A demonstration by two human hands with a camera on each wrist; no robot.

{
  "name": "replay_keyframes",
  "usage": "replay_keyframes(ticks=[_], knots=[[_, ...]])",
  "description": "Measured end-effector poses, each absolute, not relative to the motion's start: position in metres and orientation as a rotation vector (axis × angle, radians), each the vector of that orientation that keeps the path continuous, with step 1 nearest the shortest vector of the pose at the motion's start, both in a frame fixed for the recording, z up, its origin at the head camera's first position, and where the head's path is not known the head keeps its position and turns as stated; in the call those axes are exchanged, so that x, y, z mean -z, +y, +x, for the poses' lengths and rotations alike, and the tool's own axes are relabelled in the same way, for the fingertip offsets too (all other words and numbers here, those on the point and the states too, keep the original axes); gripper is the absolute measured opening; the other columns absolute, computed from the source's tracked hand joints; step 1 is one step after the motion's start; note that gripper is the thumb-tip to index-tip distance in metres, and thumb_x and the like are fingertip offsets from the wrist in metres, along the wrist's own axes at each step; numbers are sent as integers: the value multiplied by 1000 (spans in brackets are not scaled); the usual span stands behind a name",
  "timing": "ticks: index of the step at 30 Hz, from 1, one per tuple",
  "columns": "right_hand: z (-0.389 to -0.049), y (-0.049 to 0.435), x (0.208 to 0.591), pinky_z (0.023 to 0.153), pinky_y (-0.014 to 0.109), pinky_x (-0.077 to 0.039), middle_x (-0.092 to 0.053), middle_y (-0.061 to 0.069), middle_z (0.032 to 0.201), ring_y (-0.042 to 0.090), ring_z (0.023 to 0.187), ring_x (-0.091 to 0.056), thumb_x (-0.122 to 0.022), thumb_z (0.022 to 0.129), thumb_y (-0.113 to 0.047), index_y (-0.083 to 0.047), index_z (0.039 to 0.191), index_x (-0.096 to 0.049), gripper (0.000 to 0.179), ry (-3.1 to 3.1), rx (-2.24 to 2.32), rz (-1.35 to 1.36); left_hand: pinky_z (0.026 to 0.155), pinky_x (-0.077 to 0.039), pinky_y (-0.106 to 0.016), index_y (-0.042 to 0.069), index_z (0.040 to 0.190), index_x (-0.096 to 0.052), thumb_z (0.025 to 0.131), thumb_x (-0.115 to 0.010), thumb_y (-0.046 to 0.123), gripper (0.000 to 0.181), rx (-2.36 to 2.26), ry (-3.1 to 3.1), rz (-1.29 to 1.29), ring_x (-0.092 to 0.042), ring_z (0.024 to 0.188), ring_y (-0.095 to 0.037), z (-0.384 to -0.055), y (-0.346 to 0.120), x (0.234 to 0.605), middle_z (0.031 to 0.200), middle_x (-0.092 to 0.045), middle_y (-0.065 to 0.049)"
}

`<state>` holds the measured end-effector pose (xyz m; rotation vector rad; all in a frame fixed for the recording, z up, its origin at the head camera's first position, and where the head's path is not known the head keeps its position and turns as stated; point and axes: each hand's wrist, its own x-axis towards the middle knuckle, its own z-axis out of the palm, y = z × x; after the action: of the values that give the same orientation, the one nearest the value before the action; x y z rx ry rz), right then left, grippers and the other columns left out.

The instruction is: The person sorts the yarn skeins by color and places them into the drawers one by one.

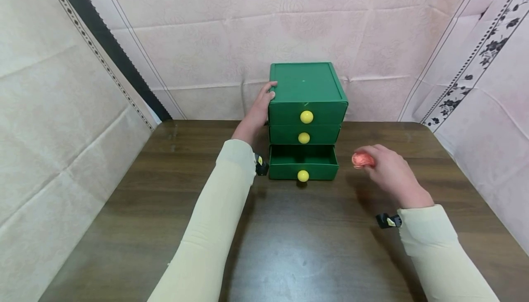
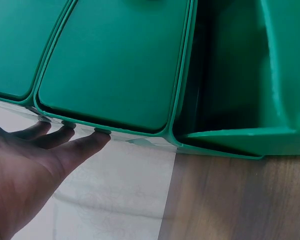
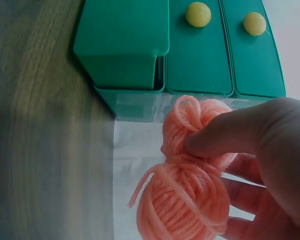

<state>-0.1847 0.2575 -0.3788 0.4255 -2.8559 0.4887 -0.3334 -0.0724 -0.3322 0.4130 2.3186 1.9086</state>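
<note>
A green drawer unit (image 1: 307, 81) with yellow knobs stands against the back wall. Its bottom drawer (image 1: 285, 172) is pulled out, and the inside that shows holds nothing. The two upper drawers are closed. My left hand (image 1: 258, 111) rests on the unit's left side; in the left wrist view its fingertips (image 2: 101, 135) touch that side wall. Right of the unit, my right hand (image 1: 390, 171) holds a coral-pink skein of yarn (image 3: 185, 200) above the table. The thumb presses on the skein's narrow middle, with the fingers behind it.
The brown wooden table (image 1: 289, 247) reaches to the back wall. Pale patterned cloth (image 1: 206, 40) hangs behind and at both sides. A dark strip (image 1: 111, 40) runs down the left corner. Small black devices (image 1: 388, 220) are strapped at both wrists.
</note>
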Motion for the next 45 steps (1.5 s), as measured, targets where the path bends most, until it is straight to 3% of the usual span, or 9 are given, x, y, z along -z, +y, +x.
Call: replay_keyframes(ticks=[17, 32, 45], knots=[[-191, 231, 377, 88, 55, -48, -61, 14, 120, 34, 101, -58, -71, 83, -3, -10, 122, -62, 42, -2803, -589, 467, 113, -26, -56, 33, 153, -22, 105, -24, 34, 48, -1853, 2279, 382, -19, 145, -25, -307, -74, 307, 162, -10, 2], [-202, 211, 380, 84, 51, -49, -64, 13, 110, 31, 92, -58, -69, 83, -1, -12, 116, -62, 36, -2716, -614, 566, 114, -26, -53, 33, 152, -23, 105, -24, 33, 47, -1841, 2308, 395, -19, 146, -24, -307, -75, 307, 162, -11, 2], [-205, 196, 379, 86, 51, -49, -65, 12, 111, 30, 93, -57, -69, 84, -3, -11, 116, -62, 34, -2724, -659, 576, 114, -23, -54, 30, 153, -23, 105, -24, 32, 48, -1865, 2286, 433, -18, 146, -25, -308, -75, 308, 163, -10, 0]])
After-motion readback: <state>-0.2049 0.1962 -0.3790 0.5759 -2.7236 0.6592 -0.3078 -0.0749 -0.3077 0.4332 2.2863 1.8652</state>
